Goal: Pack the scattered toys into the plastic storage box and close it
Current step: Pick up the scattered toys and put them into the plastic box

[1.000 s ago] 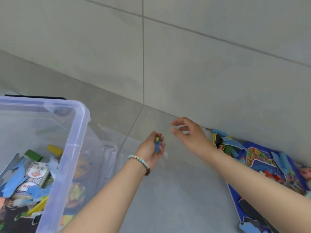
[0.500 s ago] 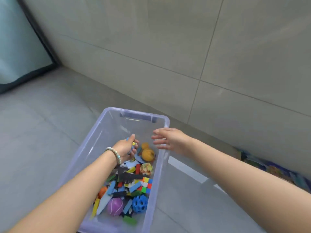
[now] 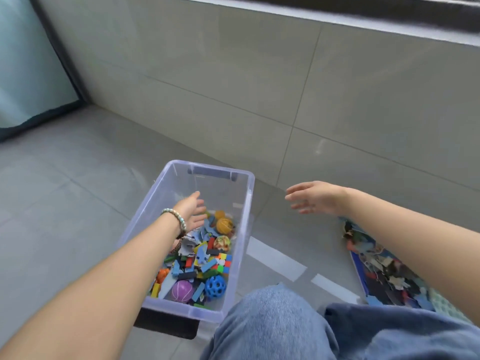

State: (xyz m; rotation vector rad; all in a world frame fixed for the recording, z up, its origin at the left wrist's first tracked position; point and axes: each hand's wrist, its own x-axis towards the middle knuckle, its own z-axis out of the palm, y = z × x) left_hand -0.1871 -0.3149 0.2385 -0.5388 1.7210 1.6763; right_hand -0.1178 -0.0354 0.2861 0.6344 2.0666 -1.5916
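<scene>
The clear plastic storage box (image 3: 242, 229) stands open on the grey floor, its bottom covered with bricks, a purple ball (image 3: 181, 291), a blue holed ball (image 3: 215, 286), an orange ball (image 3: 224, 225) and a colour cube (image 3: 224, 263). My left hand (image 3: 193, 213), a bead bracelet on its wrist, hovers over the box's inside with fingers spread and nothing in it. To the right of the box my right hand (image 3: 313, 197) floats above the floor, fingers straight and empty. A pile of puzzle pieces on a blue board (image 3: 384, 268) lies on the floor at the right.
A tiled wall (image 3: 259, 87) runs close behind the box. A dark flat panel (image 3: 166, 323) pokes out from under the box's near end. My knee in blue jeans (image 3: 272, 326) fills the lower middle. A teal curtain (image 3: 23, 61) hangs at the far left.
My left hand carried a small blue and yellow toy to the box and now is empty with its fingers spread. My right hand moved right, away from the box rim. The view pulled back.
</scene>
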